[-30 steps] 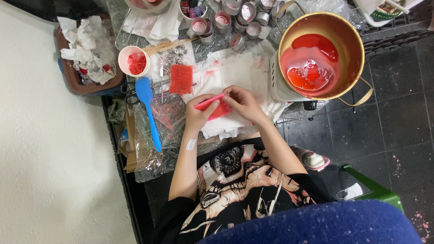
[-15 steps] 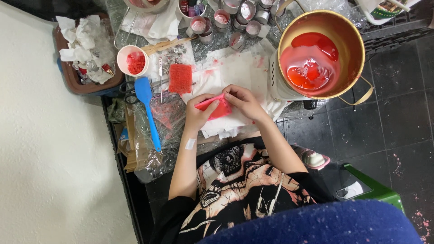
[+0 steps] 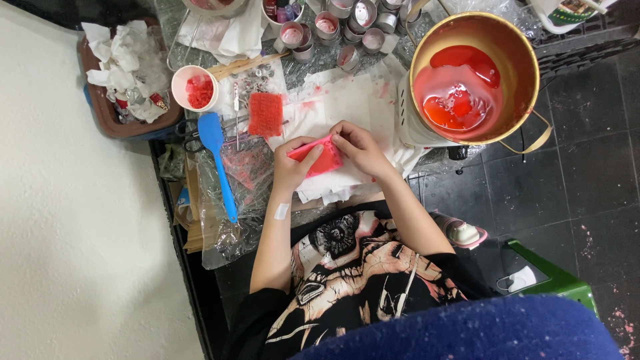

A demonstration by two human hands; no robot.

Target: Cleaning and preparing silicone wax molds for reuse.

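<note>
Dark floor tiles and a cluttered desk (image 3: 347, 100) fill the frame. At centre I see the left hand (image 3: 291, 167) and right hand (image 3: 357, 148) both clamped on a red slab (image 3: 320, 157), fingers closed round its edges. One red textured piece (image 3: 265, 114) already lies finished above; higher up, red liquid remains in the pot (image 3: 467, 80), so I judge more is left.

One head-worn camera looks steeply down from well above the seated person, taking in the cluttered bench (image 3: 347, 107) far ahead, both arms, and floor at right.
</note>
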